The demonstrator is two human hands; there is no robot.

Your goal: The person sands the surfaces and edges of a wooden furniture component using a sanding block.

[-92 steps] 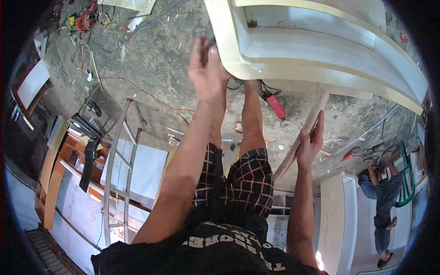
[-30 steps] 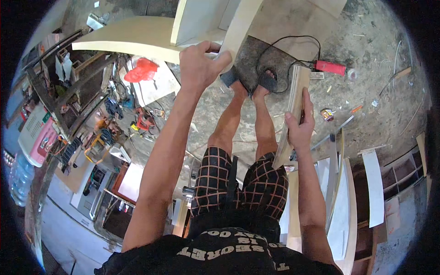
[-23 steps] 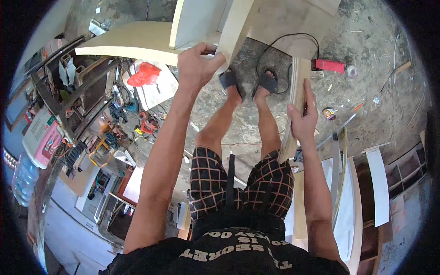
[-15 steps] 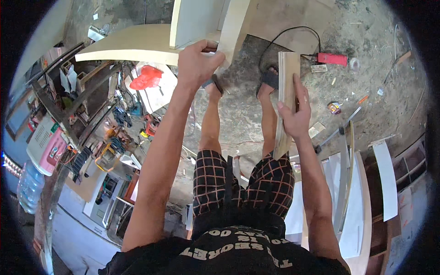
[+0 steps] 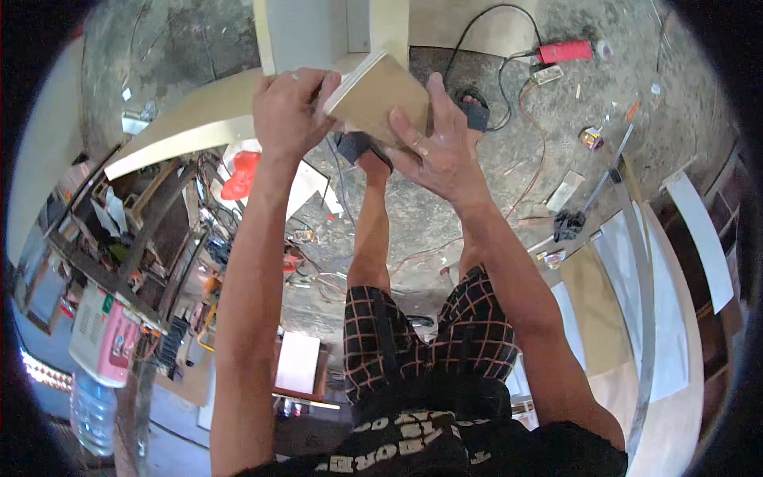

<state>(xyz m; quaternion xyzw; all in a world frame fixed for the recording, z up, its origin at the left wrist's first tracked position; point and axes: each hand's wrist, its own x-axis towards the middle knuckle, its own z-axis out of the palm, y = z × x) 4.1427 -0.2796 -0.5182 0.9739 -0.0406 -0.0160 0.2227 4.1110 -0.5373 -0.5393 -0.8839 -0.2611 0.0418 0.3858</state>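
We saw the left hand (image 5: 292, 115), fingers curled, at the slanting left edge of the board (image 5: 377, 99); whether they pinched it, we could not tell. The tilted board overlapped the cabinet (image 5: 306, 36), pinched by the right hand (image 5: 447, 155). Rightward, floor (image 5: 509, 155) separated that hand from the red tool (image 5: 566, 52).

A red tool (image 5: 565, 52) and black cord (image 5: 509, 6) lie on the floor (image 5: 424, 215); leftward, a red bag (image 5: 241, 176) and blue bottle (image 5: 93, 413).
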